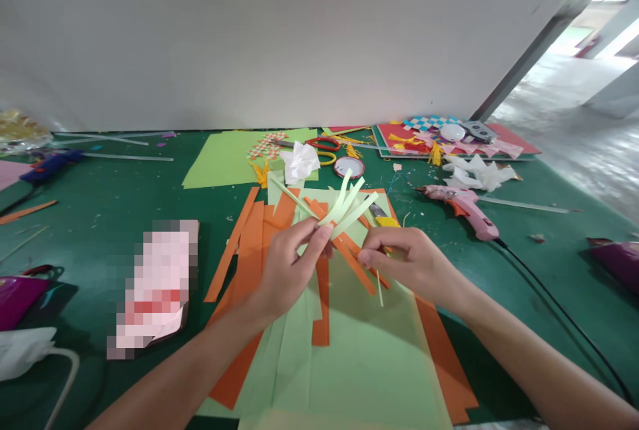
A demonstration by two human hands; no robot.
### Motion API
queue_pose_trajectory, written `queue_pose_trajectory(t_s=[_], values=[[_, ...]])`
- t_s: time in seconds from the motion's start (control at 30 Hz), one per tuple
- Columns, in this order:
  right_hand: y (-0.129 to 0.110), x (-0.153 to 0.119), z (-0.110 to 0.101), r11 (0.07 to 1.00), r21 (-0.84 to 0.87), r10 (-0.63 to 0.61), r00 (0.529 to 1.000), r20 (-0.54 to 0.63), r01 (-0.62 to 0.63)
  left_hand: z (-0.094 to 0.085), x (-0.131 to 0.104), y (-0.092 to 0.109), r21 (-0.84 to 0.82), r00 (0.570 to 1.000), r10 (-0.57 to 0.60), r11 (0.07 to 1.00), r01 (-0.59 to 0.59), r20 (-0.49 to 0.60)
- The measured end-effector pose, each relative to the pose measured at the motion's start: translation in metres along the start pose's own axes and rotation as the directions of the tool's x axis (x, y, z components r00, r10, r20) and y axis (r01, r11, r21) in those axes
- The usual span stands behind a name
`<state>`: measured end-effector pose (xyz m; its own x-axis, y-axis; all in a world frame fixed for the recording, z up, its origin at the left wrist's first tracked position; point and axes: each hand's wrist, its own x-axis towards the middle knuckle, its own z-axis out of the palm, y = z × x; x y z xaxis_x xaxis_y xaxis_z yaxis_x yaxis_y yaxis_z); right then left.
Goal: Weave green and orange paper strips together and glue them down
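Item: bundle of narrow pale-green paper strips [343,207] and narrow orange paper strips [352,260], loosely crossed, centre of frame. Crossing pinched between thumb and fingers of the left hand [294,260]; green ends fanned upward. Right hand [407,250]: thumb and forefinger drawn close beside the orange ends; whether paper is gripped there cannot be told. Handling, as judged: very light, limp, easily creased; best held flat at the crossing, free ends lightly guided. Beneath: pale-green paper sheets [379,357], lower centre. Adjacent: yellow-handled cutter [387,221], partly hidden behind the right hand; pink plastic glue gun [472,209], right of centre.
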<state>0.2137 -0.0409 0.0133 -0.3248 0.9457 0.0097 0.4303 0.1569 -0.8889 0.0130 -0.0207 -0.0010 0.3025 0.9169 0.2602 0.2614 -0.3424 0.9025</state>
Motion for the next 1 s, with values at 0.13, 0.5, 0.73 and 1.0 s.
queue_pose_trajectory(t_s=[0.13,0.5,0.73,1.0], values=[[-0.002,0.000,0.001,0.999,-0.037,-0.027,0.999,0.037,0.028,0.000,0.000,-0.001,-0.057,1.000,0.005,0.998,-0.006,-0.022],[0.000,-0.001,-0.004,0.992,-0.104,-0.054,0.992,0.115,0.066,-0.001,0.000,-0.001,-0.048,0.999,0.040,0.998,-0.041,-0.028],[0.001,0.001,-0.007,0.993,-0.108,-0.049,0.996,0.078,0.058,-0.001,-0.002,0.000,0.037,0.994,0.106,0.994,-0.104,-0.038],[0.004,0.003,0.007,0.984,0.046,-0.161,0.976,-0.146,0.170,0.000,-0.003,-0.003,0.173,0.978,0.208,0.962,-0.210,0.030]])
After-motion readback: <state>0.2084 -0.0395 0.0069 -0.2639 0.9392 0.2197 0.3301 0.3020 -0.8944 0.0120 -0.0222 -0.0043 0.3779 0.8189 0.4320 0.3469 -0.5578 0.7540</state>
